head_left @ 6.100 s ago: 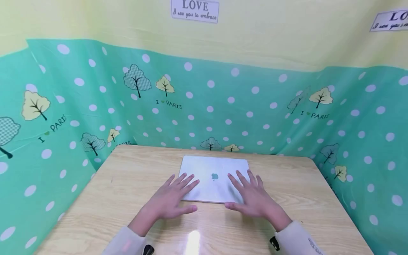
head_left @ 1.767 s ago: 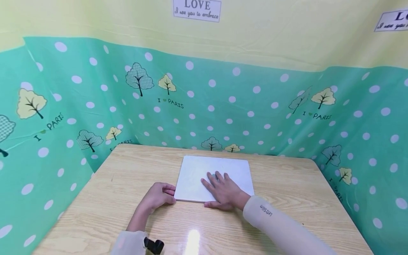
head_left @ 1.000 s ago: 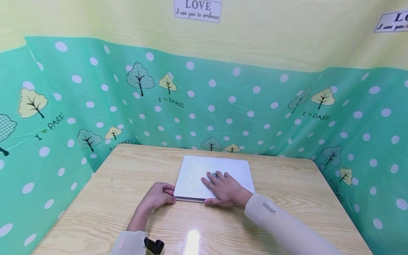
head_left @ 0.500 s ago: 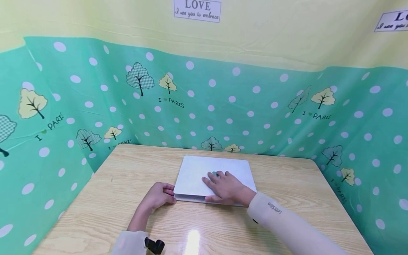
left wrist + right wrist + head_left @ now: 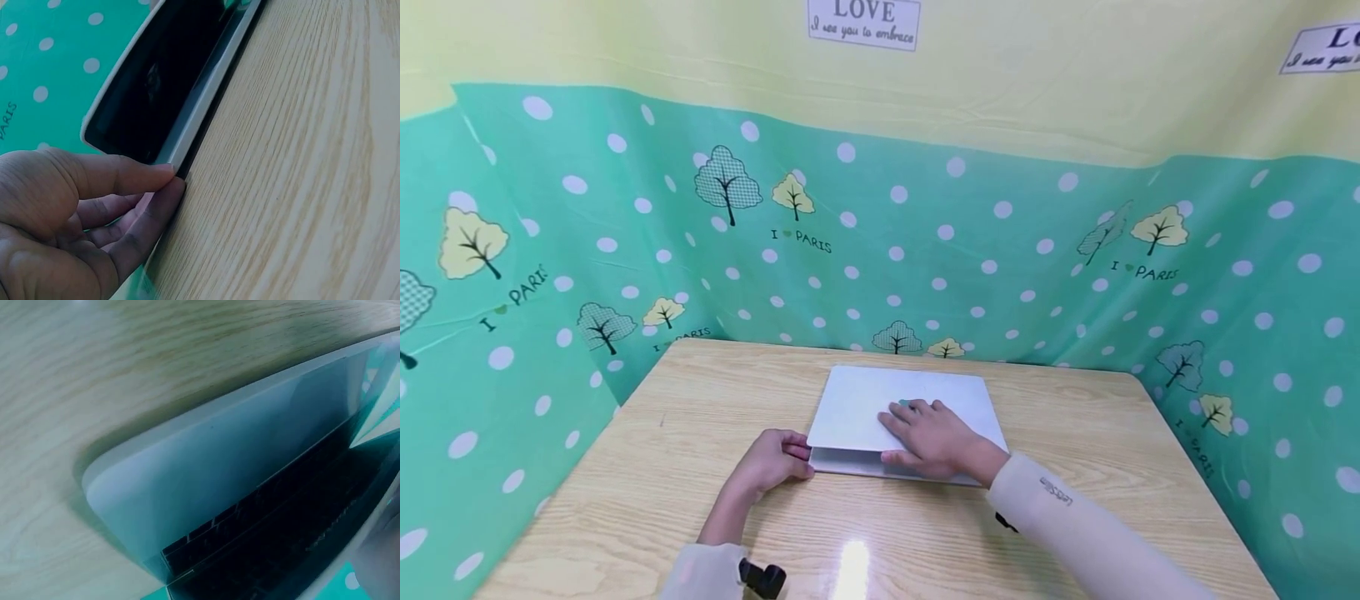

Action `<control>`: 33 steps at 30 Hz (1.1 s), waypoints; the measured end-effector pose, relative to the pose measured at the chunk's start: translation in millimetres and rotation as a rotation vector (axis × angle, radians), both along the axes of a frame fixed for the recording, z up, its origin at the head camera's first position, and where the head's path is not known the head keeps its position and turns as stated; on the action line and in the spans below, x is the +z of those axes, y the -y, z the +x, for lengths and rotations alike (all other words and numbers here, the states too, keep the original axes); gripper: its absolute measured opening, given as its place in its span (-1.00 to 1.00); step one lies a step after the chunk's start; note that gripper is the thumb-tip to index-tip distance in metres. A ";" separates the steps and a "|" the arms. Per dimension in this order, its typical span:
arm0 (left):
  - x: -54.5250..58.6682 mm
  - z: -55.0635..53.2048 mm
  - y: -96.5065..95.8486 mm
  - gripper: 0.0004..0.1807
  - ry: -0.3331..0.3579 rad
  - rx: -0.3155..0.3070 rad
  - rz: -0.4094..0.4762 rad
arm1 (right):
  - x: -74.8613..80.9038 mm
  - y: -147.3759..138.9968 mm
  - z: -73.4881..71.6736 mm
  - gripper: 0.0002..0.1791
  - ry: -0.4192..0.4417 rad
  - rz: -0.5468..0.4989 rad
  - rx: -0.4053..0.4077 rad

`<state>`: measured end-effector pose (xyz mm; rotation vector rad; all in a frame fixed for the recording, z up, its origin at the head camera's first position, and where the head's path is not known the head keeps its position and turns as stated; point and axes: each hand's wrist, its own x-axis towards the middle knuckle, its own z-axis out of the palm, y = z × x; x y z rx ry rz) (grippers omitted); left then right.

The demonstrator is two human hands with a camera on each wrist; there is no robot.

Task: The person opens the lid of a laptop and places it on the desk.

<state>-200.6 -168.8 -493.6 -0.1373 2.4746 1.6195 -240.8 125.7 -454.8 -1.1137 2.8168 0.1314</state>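
Note:
A silver laptop point(image 5: 857, 408) lies on the wooden table point(image 5: 1075, 467), its lid tilted up a little at the front. My left hand point(image 5: 767, 462) holds the front left corner of the base; in the left wrist view the thumb point(image 5: 125, 175) is on top and a finger goes under the edge. Over the lid lies my right hand point(image 5: 936, 442), fingers on the top face near the logo and thumb at the front edge. Through the gap, the right wrist view shows the keyboard point(image 5: 212, 531) and palm rest point(image 5: 212, 456); the left wrist view shows the dark screen point(image 5: 144, 94).
A green and yellow curtain point(image 5: 917, 208) with dots and printed trees hangs behind and at both sides of the table. A bright light reflection point(image 5: 852, 567) lies on the near tabletop. Black straps point(image 5: 762, 577) show at the sleeves.
Both hands were spread at the laptop's front; the left then took the base corner, the right moved onto the lid. Since then the lid's front edge has risen, widening the gap.

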 end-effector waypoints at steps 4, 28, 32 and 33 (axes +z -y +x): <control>-1.1 0.0 -0.6 -0.51 -0.008 -0.007 0.034 | 0.6 -1.6 1.2 -0.13 0.004 -0.044 -0.023; 0.3 1.6 -0.6 -0.50 -0.013 -0.002 0.017 | 18.4 -0.8 1.5 -0.36 -0.117 -0.162 0.016; -0.7 0.3 -0.2 -0.50 -0.014 -0.006 0.024 | 20.2 -0.2 0.7 -0.39 -0.135 -0.190 0.011; -0.8 0.3 0.0 -0.50 -0.012 -0.008 0.024 | 20.9 -0.2 0.7 -0.40 -0.138 -0.195 0.008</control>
